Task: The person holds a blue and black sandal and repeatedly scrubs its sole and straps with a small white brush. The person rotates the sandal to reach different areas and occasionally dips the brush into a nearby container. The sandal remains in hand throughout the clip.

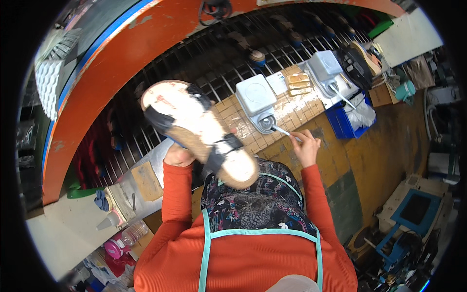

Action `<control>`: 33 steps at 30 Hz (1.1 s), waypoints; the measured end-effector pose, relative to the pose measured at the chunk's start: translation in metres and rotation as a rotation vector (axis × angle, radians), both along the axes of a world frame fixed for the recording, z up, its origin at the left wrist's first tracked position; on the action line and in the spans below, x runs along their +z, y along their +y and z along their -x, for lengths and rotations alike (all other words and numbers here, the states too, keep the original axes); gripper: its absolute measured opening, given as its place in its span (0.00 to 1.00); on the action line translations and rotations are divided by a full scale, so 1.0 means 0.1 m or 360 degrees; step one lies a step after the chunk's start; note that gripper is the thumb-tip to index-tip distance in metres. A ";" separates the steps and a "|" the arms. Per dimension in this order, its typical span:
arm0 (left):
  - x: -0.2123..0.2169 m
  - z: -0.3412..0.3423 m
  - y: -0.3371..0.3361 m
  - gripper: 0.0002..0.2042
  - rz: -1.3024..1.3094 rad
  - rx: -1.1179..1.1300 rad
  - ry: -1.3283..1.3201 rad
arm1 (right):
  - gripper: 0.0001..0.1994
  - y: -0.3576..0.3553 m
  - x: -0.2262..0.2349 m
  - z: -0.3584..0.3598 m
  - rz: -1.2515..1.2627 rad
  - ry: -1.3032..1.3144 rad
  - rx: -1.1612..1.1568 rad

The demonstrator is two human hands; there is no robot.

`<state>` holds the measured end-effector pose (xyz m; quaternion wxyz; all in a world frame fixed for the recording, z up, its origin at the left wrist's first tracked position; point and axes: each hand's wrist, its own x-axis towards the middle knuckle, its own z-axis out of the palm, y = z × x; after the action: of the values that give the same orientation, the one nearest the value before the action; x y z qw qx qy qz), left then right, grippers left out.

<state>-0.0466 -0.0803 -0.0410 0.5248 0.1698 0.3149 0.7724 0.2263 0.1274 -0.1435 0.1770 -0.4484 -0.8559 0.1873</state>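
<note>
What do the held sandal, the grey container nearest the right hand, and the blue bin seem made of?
Sandal: tan, mottled sole edge, so probably cork or a cork look; dark straps perhaps leather or synthetic; the pale footbed is too glared to tell.
Grey container: likely moulded plastic with a satin finish, given its smooth, rounded top.
Blue bin: probably smooth plastic, judging by its even colour.

A blue bin (336,122) holds crumpled white plastic (361,115), a turquoise container (405,90) to its right.

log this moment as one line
left hand: holds sandal | right hand: holds white-handled tool, tip at cup of pale dispenser | nearby: second dispenser, blue bin
</note>
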 end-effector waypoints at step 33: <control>0.27 -0.36 0.55 0.29 0.0256 0.0265 0.0410 | 0.10 -0.23 1.54 0.50 -0.0135 0.1030 0.0432</control>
<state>-0.0102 -0.0254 -0.0137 0.4263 0.1981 0.4532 0.7574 0.1763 0.1045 0.0103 0.4310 -0.2403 -0.8142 0.3057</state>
